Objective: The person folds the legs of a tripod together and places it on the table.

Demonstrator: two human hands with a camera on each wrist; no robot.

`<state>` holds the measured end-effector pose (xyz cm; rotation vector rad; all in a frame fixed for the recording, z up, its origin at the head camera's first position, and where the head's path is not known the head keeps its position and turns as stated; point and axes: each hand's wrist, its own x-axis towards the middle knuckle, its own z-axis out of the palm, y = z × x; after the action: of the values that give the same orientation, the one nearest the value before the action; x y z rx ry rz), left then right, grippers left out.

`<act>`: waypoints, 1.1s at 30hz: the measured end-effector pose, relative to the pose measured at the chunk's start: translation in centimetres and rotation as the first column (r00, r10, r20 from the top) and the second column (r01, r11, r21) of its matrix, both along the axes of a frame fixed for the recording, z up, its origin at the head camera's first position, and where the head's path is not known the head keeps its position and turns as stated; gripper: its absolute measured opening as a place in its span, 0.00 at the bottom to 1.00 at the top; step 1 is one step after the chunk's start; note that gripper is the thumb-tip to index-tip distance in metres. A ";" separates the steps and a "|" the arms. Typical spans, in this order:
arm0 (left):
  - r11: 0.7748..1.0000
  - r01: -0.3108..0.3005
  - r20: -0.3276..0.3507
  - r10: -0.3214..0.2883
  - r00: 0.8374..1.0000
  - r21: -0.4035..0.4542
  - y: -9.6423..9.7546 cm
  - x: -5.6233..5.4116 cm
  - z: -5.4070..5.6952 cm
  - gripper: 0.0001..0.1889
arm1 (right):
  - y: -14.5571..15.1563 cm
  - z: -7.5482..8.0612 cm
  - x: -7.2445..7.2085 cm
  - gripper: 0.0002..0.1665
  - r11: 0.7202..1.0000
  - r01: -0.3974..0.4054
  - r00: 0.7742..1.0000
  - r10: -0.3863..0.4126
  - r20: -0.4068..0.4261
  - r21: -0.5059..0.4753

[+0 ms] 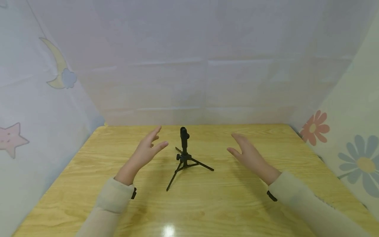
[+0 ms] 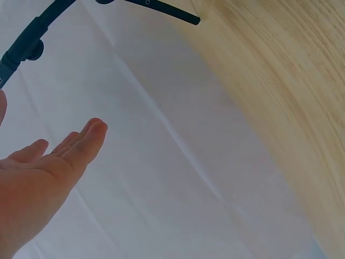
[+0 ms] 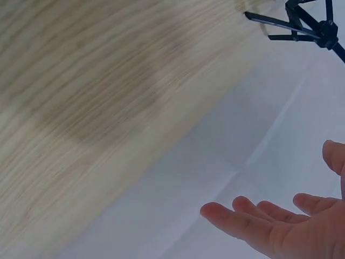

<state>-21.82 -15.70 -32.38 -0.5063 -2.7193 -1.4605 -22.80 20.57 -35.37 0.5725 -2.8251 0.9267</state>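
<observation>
A small black tripod stand [image 1: 185, 154] stands upright on the wooden table, its three thin legs spread and a clamp-like head on top. To its left, my left hand [image 1: 145, 149] hovers with fingers extended and thumb apart, holding nothing. On the other side, farther off, my right hand [image 1: 248, 156] is held in the air with its palm toward the stand and nothing in it. The left wrist view shows the stand's upper post [image 2: 27, 40] beyond the fingers. In the right wrist view its legs [image 3: 291, 27] show at the top corner.
The light wood table [image 1: 225, 204] reaches back to a pale cloth wall [image 1: 192, 75]. Side cloths carry a moon [image 1: 57, 62] and a star on the left, and flowers [image 1: 365, 164] on the right. Dark bands [image 1: 271, 196] sit at both wrists.
</observation>
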 end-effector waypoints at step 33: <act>0.988 -0.012 0.016 0.010 1.000 0.155 4.1 0.1 0.2 0.36 | -5.8 -2.0 2.1 0.34 0.974 -0.069 0.998 0.069 -0.007 -0.217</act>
<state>-21.74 -11.65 -32.17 -0.4748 -2.5863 -1.6621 -20.69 14.78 -37.41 0.6442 -2.6706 1.2281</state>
